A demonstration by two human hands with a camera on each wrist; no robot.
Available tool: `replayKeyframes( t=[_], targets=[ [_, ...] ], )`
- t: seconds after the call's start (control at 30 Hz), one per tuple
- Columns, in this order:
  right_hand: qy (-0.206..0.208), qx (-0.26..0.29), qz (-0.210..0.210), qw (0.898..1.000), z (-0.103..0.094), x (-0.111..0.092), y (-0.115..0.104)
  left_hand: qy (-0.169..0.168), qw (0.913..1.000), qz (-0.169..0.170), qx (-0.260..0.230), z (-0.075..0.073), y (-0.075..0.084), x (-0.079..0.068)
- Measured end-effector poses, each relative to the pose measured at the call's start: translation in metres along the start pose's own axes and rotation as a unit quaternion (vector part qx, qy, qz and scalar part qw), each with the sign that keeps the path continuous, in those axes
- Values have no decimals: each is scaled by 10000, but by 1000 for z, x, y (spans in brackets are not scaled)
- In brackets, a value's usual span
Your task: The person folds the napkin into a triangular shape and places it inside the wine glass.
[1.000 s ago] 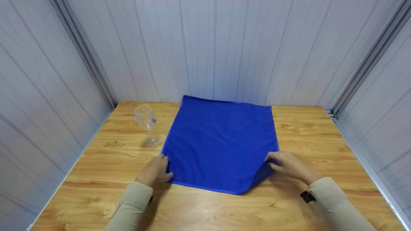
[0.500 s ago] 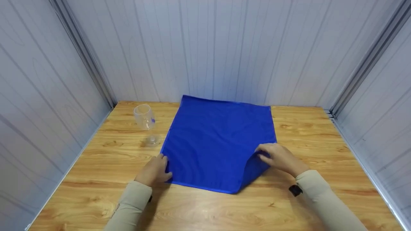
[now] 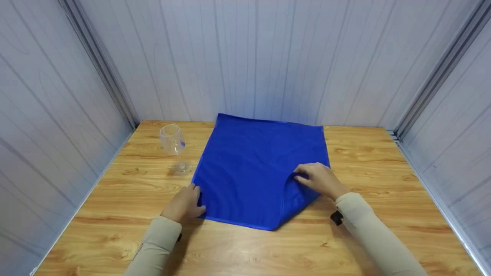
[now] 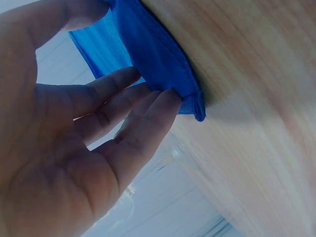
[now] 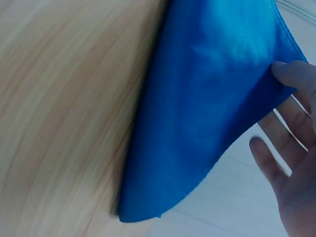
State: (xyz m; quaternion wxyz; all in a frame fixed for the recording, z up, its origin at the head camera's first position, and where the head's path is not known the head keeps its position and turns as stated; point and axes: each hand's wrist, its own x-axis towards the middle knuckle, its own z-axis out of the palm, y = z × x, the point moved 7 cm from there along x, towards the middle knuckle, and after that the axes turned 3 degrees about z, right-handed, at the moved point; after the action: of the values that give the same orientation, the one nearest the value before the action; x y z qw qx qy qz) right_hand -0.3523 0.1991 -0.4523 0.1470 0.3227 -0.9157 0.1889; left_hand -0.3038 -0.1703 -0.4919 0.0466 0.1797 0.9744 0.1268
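A square blue cloth (image 3: 253, 165) lies spread on the table, its near right corner lifted and folded back over itself. My right hand (image 3: 319, 179) pinches that corner between thumb (image 5: 289, 73) and fingers; the right wrist view shows the raised underside (image 5: 197, 108) slanting up to the thumb. At the near left corner, my left hand (image 3: 185, 204) rests on the cloth, with its fingertips and thumb touching the border. In the left wrist view its fingers (image 4: 148, 118) are loosely extended against the cloth's hemmed edge (image 4: 168, 64).
A clear stemmed glass (image 3: 172, 142) stands upright on the wooden table (image 3: 238, 253), just left of the cloth and beyond my left hand. Pale panelled walls (image 3: 268, 57) enclose the table at the back and both sides.
My right hand has moved left and away from me, carrying the cloth's near right corner inward, so more of the underside shows. The left hand has stayed at its corner.
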Motion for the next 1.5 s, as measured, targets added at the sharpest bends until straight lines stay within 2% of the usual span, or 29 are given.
replayKeyframes(
  t=[0.2, 0.37, 0.77, 1.13, 1.5],
  targets=[
    [168, -249, 442, 9986, 5, 14, 4, -98, 9999, -93, 46, 1, -2, 2],
    [-178, -245, 652, 9974, 14, 24, 3, -135, 9998, -136, 79, 2, -3, 3],
    [-876, 225, 1047, 9904, 43, 42, 11, -170, 9997, -161, 103, 0, -2, 2],
    [-1050, 381, 1147, 9871, 63, 48, 18, -138, 9998, -67, 119, -1, 0, 0],
    [-1183, 710, 1357, 9811, 75, 46, 30, -181, 9996, -166, 126, 1, 0, 1]
  ],
)
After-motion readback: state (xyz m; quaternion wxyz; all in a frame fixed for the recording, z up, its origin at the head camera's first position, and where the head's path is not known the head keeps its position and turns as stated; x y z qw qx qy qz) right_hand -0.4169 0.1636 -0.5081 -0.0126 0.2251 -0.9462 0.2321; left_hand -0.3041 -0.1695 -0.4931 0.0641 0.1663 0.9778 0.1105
